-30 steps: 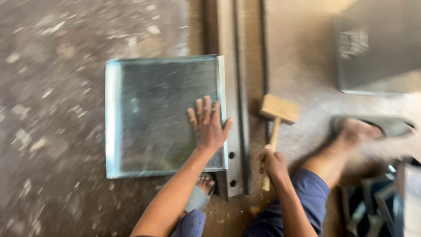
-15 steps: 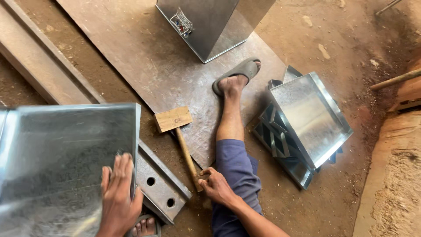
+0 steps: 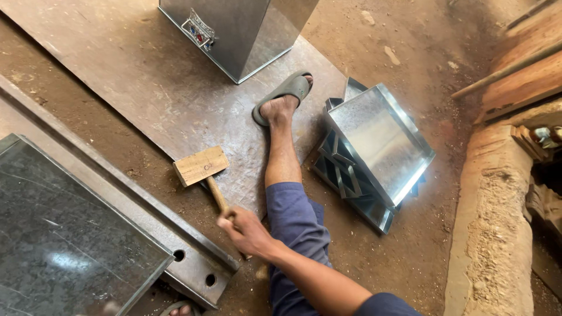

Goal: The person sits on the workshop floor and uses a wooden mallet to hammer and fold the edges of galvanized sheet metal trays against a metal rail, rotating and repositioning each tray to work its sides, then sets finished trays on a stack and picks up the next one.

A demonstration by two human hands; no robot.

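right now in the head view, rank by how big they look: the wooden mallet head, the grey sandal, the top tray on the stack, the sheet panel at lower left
1. sheet panel, cut off by the frame and nearest the camera
2. top tray
3. grey sandal and wooden mallet head: too close in apparent size to rank

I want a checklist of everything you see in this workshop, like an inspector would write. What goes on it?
Surface: dusty dirt floor with a flat metal plate laid on it and a steel beam with bolt holes.
Job's things: wooden mallet, head resting on the plate; metal tray lying on the beam at lower left.
Clutter: stack of shiny metal trays beside the person's leg; tall metal box standing on the plate.
Hands: right hand closed around the mallet handle; left hand out of view.
Cables: nothing seen.
Surroundings: the person's outstretched leg, foot in a grey sandal; rough earthen ledge and wooden planks at right.
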